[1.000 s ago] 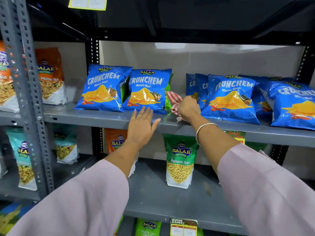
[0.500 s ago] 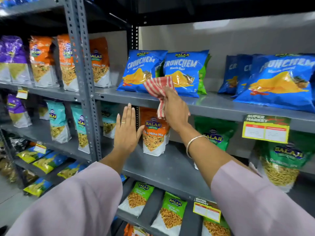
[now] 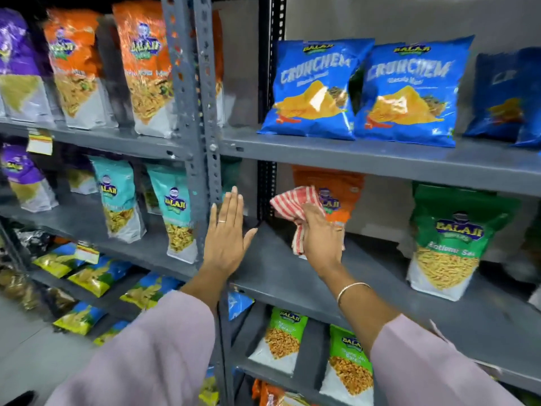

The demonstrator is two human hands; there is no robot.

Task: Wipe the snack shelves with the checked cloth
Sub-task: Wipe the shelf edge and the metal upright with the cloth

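I see my right hand in front of the middle shelf, just right of the grey shelf post. Its fingers are closed around the checked cloth, which is red and white. The cloth is bunched up; part of it sticks out above my hand and part hangs down on the side nearer the post. It is above the bare front of the middle shelf, and I cannot tell if it touches the shelf. Right behind the cloth stands an orange snack bag.

My left hand is flat and open, close to the post. Its fingers are straight and pressed together, and the thumb sticks out toward the cloth. It holds nothing. There is a ring on one finger. My right wrist has a thin bangle. Both arms wear light pink sleeves.

Far from the post on the same shelf stands a green Balaji bag. On the shelf above, right of the post, two blue Crunchem bags lean side by side. Left of the post I see orange bags up high and teal bags lower down. The picture is a bit blurry.
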